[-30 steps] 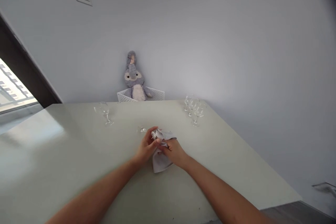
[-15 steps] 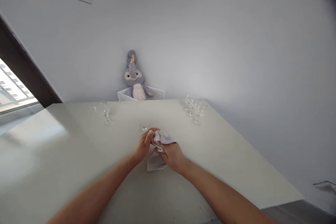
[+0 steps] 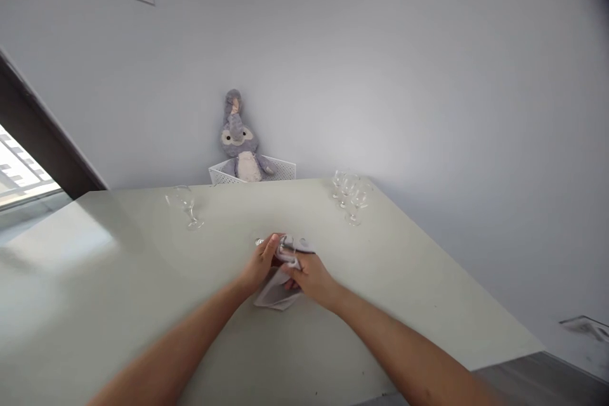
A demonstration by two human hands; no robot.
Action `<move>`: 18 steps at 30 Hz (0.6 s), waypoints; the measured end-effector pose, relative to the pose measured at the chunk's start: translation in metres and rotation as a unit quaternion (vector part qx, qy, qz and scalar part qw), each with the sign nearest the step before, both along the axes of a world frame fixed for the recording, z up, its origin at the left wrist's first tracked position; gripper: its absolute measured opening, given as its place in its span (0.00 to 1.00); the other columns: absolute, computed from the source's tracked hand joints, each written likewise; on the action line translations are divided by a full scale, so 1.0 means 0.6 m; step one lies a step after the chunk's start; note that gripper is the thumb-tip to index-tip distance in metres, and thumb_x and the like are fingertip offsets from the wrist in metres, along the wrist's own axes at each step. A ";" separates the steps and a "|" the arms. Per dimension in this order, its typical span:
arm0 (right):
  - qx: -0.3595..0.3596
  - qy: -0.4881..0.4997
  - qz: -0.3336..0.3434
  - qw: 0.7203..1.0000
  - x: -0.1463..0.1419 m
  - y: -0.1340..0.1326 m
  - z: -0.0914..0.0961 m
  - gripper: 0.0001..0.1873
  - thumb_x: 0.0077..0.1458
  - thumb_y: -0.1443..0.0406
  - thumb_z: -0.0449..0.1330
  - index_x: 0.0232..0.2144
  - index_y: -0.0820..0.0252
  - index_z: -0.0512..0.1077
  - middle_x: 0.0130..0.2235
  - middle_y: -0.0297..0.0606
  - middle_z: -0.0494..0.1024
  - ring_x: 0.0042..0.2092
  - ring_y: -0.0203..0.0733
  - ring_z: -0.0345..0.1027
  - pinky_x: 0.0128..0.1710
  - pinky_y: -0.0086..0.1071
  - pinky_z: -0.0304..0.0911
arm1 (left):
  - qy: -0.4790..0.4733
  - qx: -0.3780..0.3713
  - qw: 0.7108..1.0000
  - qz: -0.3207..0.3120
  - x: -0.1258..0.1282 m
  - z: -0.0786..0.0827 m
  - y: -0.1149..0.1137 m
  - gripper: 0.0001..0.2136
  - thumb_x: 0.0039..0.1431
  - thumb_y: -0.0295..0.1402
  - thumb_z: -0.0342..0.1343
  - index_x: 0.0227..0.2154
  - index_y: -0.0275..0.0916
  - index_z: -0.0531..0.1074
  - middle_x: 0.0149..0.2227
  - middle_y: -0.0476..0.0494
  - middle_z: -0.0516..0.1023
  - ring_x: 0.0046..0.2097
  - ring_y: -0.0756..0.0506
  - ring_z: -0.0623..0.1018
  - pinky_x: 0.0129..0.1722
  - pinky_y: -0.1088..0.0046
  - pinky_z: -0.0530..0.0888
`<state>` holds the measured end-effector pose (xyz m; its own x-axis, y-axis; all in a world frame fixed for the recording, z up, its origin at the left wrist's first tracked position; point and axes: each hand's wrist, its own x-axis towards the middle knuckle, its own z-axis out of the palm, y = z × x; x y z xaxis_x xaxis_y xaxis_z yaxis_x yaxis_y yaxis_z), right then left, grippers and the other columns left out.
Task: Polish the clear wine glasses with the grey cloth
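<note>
The left hand (image 3: 261, 261) grips a clear stemmed glass (image 3: 259, 242) while the right hand (image 3: 311, 275) clutches a pale-grey fabric cloth (image 3: 275, 295), its tail now farther left, suggesting ongoing wiping.

a pale wall (image 3: 428, 76) stands behind a glossy light-coloured table (image 3: 404, 292), with a bright, dark-framed window (image 3: 21, 168) at left.

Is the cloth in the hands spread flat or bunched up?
Bunched: the cloth is crumpled between the left hand and right hand, its lower part loose.

Pale grey cloth (image 3: 273, 294), greenish-white table (image 3: 404, 285)
</note>
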<state>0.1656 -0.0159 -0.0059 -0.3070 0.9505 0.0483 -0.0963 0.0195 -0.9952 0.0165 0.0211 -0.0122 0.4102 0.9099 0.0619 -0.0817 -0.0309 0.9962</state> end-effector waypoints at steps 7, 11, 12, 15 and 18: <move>-0.018 0.047 -0.001 0.999 0.007 0.005 -0.005 0.22 0.52 0.51 0.52 0.40 0.62 0.69 0.26 0.37 0.75 0.22 0.36 0.67 0.22 0.28 0.62 | 0.046 0.078 0.995 0.035 0.006 0.018 -0.006 0.22 0.52 0.44 0.52 0.49 0.41 0.64 0.34 0.45 0.73 0.32 0.48 0.72 0.34 0.71 0.70; 0.213 -0.274 -0.061 0.936 0.005 -0.010 -0.007 0.22 0.49 0.59 0.57 0.48 0.53 0.66 0.46 0.40 0.73 0.45 0.48 0.67 0.41 0.38 0.64 | 0.072 -0.016 0.997 0.017 0.006 0.030 -0.005 0.25 0.56 0.50 0.41 0.45 0.36 0.67 0.29 0.45 0.73 0.28 0.49 0.73 0.29 0.72 0.71; 0.233 -0.312 -0.077 0.918 0.005 -0.009 -0.007 0.21 0.49 0.60 0.56 0.47 0.53 0.67 0.47 0.40 0.73 0.46 0.49 0.67 0.43 0.39 0.62 | 0.100 -0.013 0.995 0.017 0.004 0.032 -0.005 0.25 0.57 0.50 0.38 0.45 0.36 0.67 0.28 0.45 0.74 0.28 0.48 0.73 0.28 0.71 0.70; 0.124 -0.262 -0.082 0.953 0.011 0.005 -0.003 0.16 0.52 0.60 0.54 0.43 0.55 0.70 0.35 0.39 0.77 0.34 0.44 0.72 0.35 0.37 0.65 | 0.255 0.154 0.951 0.080 -0.007 0.035 -0.002 0.22 0.59 0.46 0.37 0.46 0.39 0.68 0.28 0.44 0.76 0.31 0.45 0.75 0.33 0.66 0.70; -0.046 -0.100 -0.063 0.992 0.021 0.025 -0.001 0.15 0.50 0.57 0.56 0.37 0.60 0.70 0.22 0.35 0.74 0.23 0.40 0.70 0.22 0.30 0.63 | 0.393 0.416 0.804 0.162 -0.021 0.031 0.003 0.15 0.58 0.38 0.45 0.45 0.41 0.69 0.40 0.40 0.76 0.47 0.39 0.71 0.49 0.57 0.61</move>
<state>0.1780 -0.0011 -0.0065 -0.1792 0.9796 -0.0911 0.1004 -0.0739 -0.9922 0.0042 0.0229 0.0064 0.3688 0.7553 0.5417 0.7097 -0.6052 0.3607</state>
